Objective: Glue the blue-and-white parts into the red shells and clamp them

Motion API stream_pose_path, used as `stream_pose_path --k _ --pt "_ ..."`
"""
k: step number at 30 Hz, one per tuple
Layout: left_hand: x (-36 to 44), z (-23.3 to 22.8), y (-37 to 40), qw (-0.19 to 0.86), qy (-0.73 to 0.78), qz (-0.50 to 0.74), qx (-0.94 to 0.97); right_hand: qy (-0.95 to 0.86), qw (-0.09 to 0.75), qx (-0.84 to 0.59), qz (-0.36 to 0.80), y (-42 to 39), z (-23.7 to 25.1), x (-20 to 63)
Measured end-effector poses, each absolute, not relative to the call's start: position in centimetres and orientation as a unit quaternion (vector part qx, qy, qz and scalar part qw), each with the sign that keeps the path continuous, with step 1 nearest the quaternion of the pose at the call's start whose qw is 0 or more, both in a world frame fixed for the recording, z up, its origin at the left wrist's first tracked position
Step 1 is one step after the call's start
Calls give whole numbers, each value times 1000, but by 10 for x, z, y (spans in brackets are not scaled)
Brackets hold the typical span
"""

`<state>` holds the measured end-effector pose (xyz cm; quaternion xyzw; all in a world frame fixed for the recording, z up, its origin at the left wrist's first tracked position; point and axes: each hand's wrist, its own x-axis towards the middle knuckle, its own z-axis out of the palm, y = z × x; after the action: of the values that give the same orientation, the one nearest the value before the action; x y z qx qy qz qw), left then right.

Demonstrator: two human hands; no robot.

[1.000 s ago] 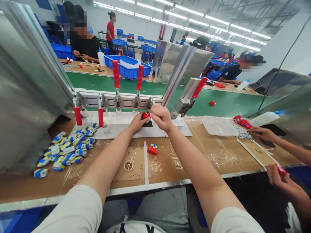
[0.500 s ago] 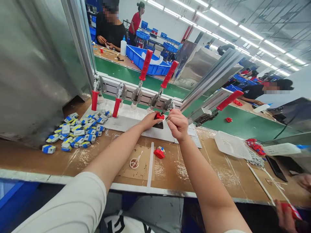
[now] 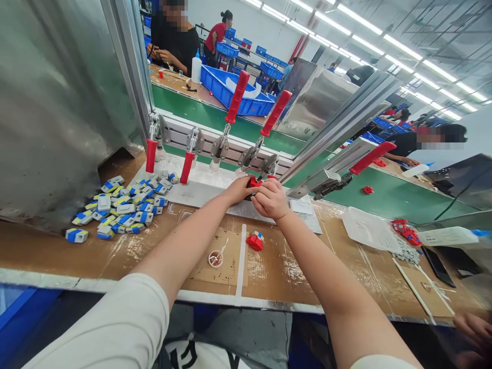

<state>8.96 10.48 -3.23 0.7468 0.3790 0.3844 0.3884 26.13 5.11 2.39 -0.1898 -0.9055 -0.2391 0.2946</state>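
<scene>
My left hand reaches to the front of the clamp bar, its fingers closed on a small red plastic part. Right beside it is my right hand, fingers curled together at the part's near side; what they grip is hidden. A bit of red shows just above those knuckles, under the rightmost toggle clamp on the bar. Below the hands, a red part with blue and yellow pieces lies on the bench. A small cup with a stick stands left of it.
Grey, blue and yellow blocks are heaped at the left. Several red-handled clamps rise from the metal bar. A metal post slants up at the right. Further right lie a translucent tray and a white bottle. Co-workers sit nearby.
My right hand has moved down and left, from a fist beside the clamp to right against my left hand and the red part. My left hand stays at the red part.
</scene>
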Motion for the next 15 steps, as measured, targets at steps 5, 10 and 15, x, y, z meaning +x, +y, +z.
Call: stream_pose_path --k 5,10,15 --pt "95 -28 103 379 391 375 750 -923 212 -246 -204 57 20 258" --pt "80 -6 69 335 424 320 779 -921 260 -291 -28 -7 30 255" --pt "-3 29 -28 169 422 219 864 -905 188 -380 22 -92 5 262"
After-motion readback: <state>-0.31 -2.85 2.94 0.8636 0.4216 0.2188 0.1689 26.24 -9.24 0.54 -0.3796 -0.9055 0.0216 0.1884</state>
